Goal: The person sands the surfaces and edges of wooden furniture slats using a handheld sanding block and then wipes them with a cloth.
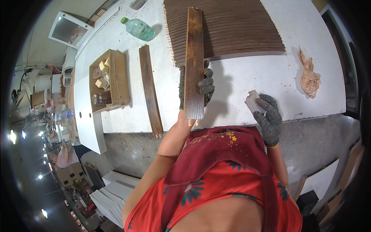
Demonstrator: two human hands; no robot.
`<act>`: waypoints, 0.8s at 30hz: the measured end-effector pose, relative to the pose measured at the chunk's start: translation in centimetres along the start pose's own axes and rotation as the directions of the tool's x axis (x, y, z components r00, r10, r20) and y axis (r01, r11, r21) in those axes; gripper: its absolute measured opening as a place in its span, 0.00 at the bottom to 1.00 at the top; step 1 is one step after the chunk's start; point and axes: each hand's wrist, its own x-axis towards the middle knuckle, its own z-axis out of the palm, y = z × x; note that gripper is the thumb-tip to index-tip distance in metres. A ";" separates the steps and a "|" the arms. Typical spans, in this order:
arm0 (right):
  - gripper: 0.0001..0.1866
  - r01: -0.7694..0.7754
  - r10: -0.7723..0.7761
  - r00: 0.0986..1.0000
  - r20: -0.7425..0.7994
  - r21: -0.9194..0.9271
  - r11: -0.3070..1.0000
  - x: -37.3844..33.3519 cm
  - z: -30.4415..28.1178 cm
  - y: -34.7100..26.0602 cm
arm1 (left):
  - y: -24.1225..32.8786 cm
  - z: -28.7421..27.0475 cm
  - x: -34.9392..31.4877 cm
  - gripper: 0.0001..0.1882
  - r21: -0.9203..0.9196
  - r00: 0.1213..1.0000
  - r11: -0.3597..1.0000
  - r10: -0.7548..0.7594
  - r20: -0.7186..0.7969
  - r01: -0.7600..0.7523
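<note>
Both my hands wear dark grey knit gloves. My left hand (207, 84) is closed around a dark brown wooden slat (194, 50), held up lengthwise above the white table (232, 104). Its fingers wrap the slat's right edge. In my right hand (269, 118) is a small pale block (253, 102), gripped between thumb and fingers near the table's front edge. A second brown slat (150, 91) lies on the table to the left. Beyond the held slat, many like slats lie side by side in a dark brown row (239, 29).
A cardboard box (120, 79) with yellowish blocks and a jar stands at the left. Behind it lies a greenish plastic bottle (140, 29) with a green cap. A crumpled tan cloth (309, 75) rests at the right. White panels (112, 199) are stacked on the floor, lower left.
</note>
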 end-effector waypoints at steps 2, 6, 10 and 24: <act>0.22 -0.018 0.018 1.000 0.014 0.006 1.000 -0.1 0.2 0.6 | 0.2 -0.4 -0.2 0.33 0.008 1.000 1.000 0.014 0.015 -0.015; 0.22 0.001 0.000 0.999 0.050 -0.011 1.000 -0.2 0.6 1.4 | -0.2 -0.5 -0.4 0.33 -0.014 0.993 0.996 0.088 -0.078 -0.089; 0.21 0.018 -0.014 0.997 0.080 -0.055 0.998 -0.1 0.9 1.2 | -0.6 0.3 -0.6 0.35 0.083 0.966 0.982 0.182 -0.183 -0.169; 0.21 -0.091 0.091 0.994 0.058 0.005 0.996 -0.1 1.1 2.5 | 7.9 -0.7 -19.8 0.46 0.804 0.464 -0.203 0.880 -0.100 0.559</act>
